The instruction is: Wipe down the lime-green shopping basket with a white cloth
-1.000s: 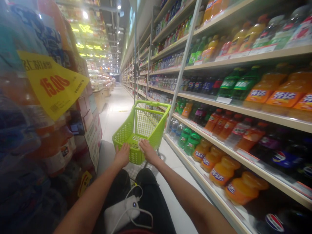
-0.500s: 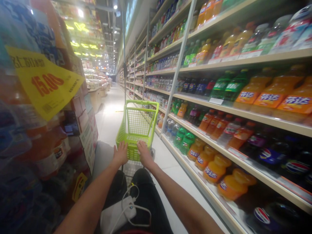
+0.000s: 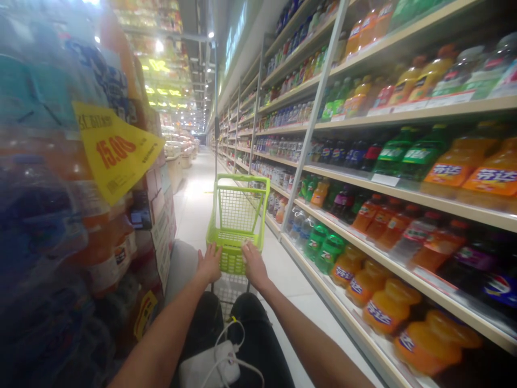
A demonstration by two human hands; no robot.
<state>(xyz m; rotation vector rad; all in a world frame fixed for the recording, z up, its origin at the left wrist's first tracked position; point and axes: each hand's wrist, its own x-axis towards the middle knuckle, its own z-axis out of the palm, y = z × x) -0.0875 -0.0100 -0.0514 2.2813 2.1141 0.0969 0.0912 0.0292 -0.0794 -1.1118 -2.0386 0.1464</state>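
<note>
A lime green shopping cart (image 3: 238,213) stands in the aisle straight ahead of me. My left hand (image 3: 210,264) grips the near rim of its basket on the left. My right hand (image 3: 254,265) grips the same rim on the right, fingers curled over the edge. The basket looks empty. A white power bank with a cable (image 3: 210,366) hangs at my waist.
Shelves of soft drink bottles (image 3: 404,215) run along the right, orange and green ones (image 3: 363,280) on the low shelf. On the left stands a stack of wrapped bottle packs (image 3: 60,226) with a yellow 15.00 price sign (image 3: 115,148). The white aisle floor (image 3: 197,188) runs ahead.
The cart swung from pointing right to straight down the aisle, and the view shifted rightward with it. Both hands stayed on the rim.
</note>
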